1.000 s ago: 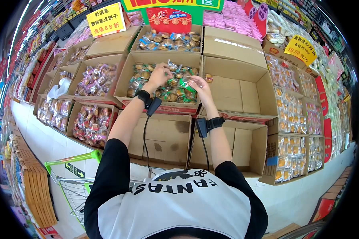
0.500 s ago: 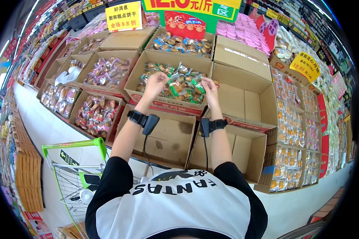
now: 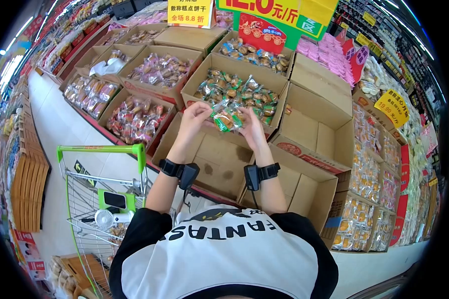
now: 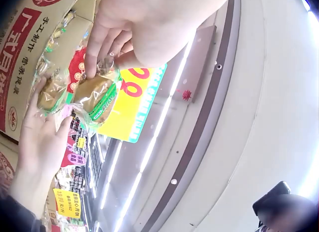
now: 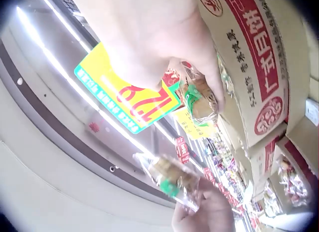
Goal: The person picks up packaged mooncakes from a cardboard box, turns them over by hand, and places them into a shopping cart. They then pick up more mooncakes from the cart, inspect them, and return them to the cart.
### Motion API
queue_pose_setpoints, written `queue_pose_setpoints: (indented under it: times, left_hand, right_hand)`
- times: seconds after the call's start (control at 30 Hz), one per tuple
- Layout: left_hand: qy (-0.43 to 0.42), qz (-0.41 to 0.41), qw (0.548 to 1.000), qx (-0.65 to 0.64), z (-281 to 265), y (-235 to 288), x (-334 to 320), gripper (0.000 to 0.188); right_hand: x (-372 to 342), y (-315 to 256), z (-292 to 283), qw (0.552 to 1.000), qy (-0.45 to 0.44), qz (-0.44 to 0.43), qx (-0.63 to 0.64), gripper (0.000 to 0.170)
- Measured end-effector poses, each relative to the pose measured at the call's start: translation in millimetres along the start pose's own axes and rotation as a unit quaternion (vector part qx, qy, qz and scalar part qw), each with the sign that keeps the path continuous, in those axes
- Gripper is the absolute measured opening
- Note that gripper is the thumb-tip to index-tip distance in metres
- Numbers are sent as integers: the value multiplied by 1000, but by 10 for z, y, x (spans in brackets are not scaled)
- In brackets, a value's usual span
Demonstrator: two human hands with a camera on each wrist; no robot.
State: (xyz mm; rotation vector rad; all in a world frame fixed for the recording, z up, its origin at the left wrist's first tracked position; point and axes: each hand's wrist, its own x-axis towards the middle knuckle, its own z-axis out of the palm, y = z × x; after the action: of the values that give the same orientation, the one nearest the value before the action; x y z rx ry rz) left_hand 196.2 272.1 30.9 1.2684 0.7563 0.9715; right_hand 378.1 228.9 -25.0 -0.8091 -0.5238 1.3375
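Observation:
In the head view my left hand (image 3: 194,119) and right hand (image 3: 253,130) come close together over the near edge of an open carton (image 3: 199,102) of wrapped mooncakes. My left hand pinches a wrapped mooncake (image 4: 94,97) by its clear, green-printed wrapper. Between the thumb and fingers of my right hand is a second wrapped mooncake (image 5: 202,105), also clear with green print. From the head the two packets overlap. Many similar packets (image 3: 229,89) fill the carton beyond my hands.
Nearer me and to the right are bare cartons (image 3: 214,154). Cartons of other packaged pastries (image 3: 134,119) stand at the left. A shopping cart (image 3: 102,199) with green trim and a small fan (image 3: 104,219) sits at my left. Price signs (image 3: 284,15) rise behind.
My hands have drawn back from inside the carton towards my body and closer together, bringing the wrapped mooncakes along. The head view has turned, and the cart shows more fully.

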Motion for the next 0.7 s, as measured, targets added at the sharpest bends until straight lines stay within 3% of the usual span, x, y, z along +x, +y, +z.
queue_pose_setpoints:
  times: [0.1,0.37,0.43,0.7]
  left_hand:
    - [-16,19,999,-41,-13,-80,-108,6]
    - [94,39,995,-9,26,7,-417,5]
    - [106,46,993,-14,39,44,-497,5]
    - [156,63,986,6,-39,11,-729,9]
  right_hand:
    - [-171,56,233,998,-52,25,-16,45]
    - [-375,21,490,989,-101,-13,-112,43]
    - [-468,-40,589,948,-133,-92,-274,53]
    - [-451,43,651,915,-203,-131,-322,68]
